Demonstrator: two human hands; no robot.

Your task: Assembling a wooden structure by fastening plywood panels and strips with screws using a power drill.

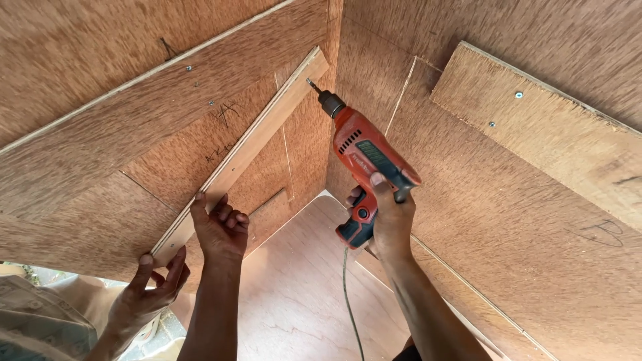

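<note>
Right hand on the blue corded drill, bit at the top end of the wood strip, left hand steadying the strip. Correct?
Wrong on colour: the head view shows the corded drill is orange-red, not blue. The rest stands: right hand grips it, bit at the wood strip, left hand steadying.

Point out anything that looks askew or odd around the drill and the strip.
Nothing looks damaged. The wooden strip runs diagonally across the plywood panel, pressed by the left hand and another person's hand. The right hand aims the orange drill near its upper end.
</note>
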